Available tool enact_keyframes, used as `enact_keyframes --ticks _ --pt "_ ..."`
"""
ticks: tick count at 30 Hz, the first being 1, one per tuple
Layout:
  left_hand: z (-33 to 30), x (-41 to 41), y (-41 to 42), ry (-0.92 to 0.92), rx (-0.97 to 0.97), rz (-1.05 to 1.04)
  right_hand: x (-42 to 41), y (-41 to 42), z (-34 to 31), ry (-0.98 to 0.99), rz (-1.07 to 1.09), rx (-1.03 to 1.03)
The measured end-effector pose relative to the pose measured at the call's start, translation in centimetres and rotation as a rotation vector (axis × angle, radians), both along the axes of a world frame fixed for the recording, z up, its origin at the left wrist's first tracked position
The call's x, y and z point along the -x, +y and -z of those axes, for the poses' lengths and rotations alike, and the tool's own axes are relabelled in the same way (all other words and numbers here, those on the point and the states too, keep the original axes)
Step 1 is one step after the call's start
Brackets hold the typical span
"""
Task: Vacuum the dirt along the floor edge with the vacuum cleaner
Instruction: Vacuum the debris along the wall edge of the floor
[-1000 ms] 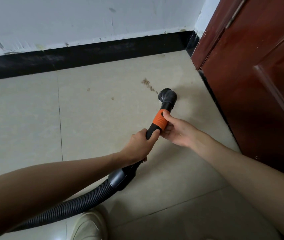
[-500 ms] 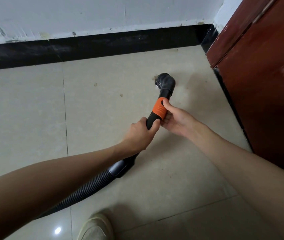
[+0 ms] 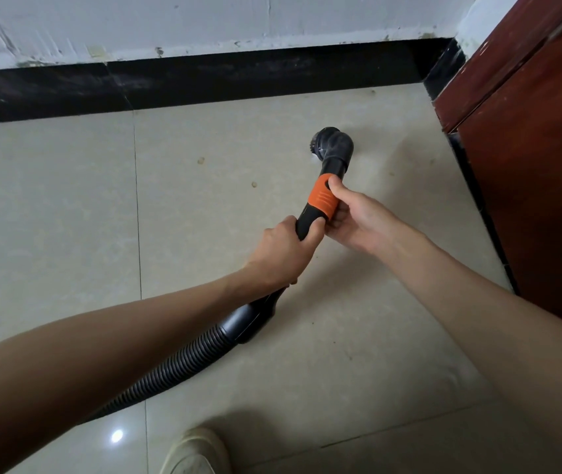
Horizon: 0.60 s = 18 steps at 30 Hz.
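A black vacuum wand with an orange collar (image 3: 321,201) ends in a round brush nozzle (image 3: 332,144) that rests on the beige tile floor (image 3: 204,234). My left hand (image 3: 283,253) grips the black handle below the collar. My right hand (image 3: 355,217) holds the wand at the collar, thumb on the orange part. A ribbed black hose (image 3: 170,371) runs from the handle down to the lower left under my left arm. Two small dirt specks (image 3: 201,161) lie on the tile left of the nozzle.
A black skirting board (image 3: 238,77) runs along the white wall at the top. A dark red wooden door (image 3: 539,165) stands at the right, meeting the wall in the corner. My light shoe (image 3: 194,453) shows at the bottom edge.
The nozzle has moved forward over the brown dirt patch, which no longer shows. Both hands kept their grip on the wand.
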<state>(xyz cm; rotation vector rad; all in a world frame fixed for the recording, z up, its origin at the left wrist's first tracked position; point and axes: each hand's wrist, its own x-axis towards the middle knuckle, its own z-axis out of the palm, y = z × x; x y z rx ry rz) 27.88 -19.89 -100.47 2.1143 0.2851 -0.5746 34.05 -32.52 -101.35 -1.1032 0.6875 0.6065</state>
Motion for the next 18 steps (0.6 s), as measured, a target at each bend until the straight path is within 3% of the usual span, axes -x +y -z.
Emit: enact_keyframes --ticks 11,18 --pt "-1.8 1.0 -3.8 -0.018 0.012 0.113 1.8 -5.1 -1.7 -0.026 0.051 0.003" --pt "-1.9 1.9 -3.9 0.037 0.052 0.066 2.5 -4.5 -1.8 0.026 0.043 0.021"
